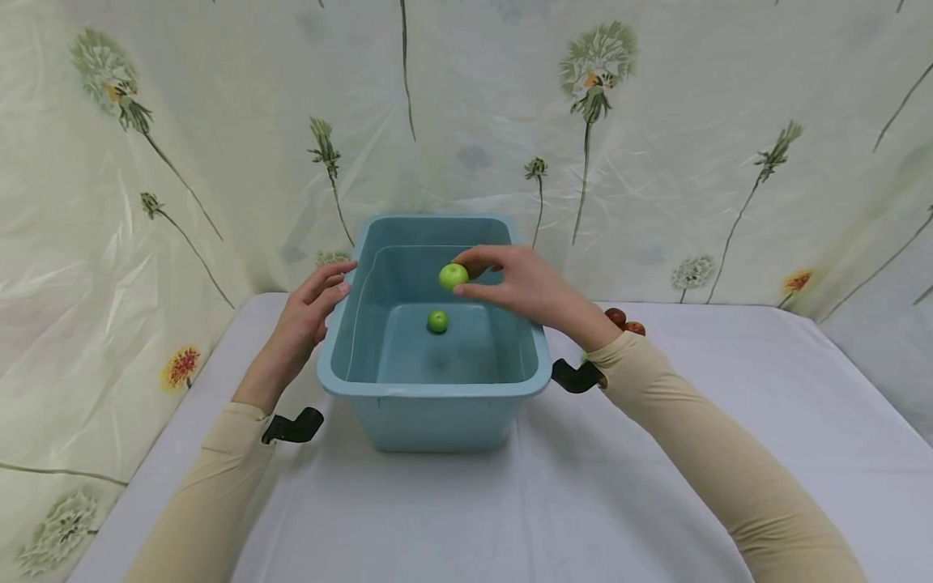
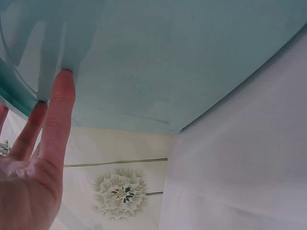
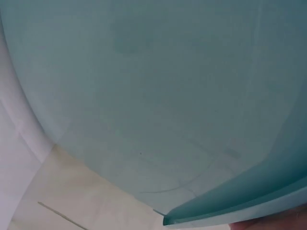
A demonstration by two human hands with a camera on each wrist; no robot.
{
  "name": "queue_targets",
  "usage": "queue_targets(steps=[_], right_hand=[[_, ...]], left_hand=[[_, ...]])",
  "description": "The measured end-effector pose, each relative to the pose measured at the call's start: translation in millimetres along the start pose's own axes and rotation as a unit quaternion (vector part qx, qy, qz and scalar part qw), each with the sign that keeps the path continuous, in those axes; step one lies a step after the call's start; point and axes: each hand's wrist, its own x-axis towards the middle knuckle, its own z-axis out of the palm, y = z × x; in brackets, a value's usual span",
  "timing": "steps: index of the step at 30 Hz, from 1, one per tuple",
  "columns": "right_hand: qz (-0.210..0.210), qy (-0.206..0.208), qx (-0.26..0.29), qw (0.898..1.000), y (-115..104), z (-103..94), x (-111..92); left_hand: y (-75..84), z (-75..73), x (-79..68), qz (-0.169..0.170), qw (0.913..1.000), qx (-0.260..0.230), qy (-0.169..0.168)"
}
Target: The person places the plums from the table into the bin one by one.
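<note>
A blue-grey plastic tub [image 1: 440,417] stands on the table. Above its inside, my right hand [image 1: 521,279] pinches a green apple [image 1: 453,276] between thumb and fingers. A second green apple [image 1: 437,321] lies on the tub's floor. At the tub's left side, my left hand [image 1: 302,316] rests its fingertips near the rim. In the left wrist view, the extended fingers [image 2: 57,115] touch the tub's outer wall [image 2: 144,62]. The right wrist view mostly shows the tub's outer wall [image 3: 134,96], with only a sliver of the right hand [image 3: 273,223] at the bottom edge.
Red fruits [image 1: 615,317] sit on the table right of the tub, partly hidden behind the right wrist, with a bit of something green beside them. A white cloth [image 1: 437,518] covers the table. A dandelion-patterned curtain [image 1: 466,105] hangs behind and at the sides.
</note>
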Motion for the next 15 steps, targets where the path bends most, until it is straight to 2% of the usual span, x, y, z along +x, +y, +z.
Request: queue_targets(steps=[9,15], right_hand=[[0.002,-0.020,-0.005,1.000,-1.2,3.7,1.3],[0.026,-0.048,-0.007,0.998,-2.4,3.6,0.7]], left_hand=[[-0.5,-0.1,-0.2,0.003,1.0000,-0.002,0.000],[-0.9,0.0,-0.1,0.004,1.0000,0.000,0.000]])
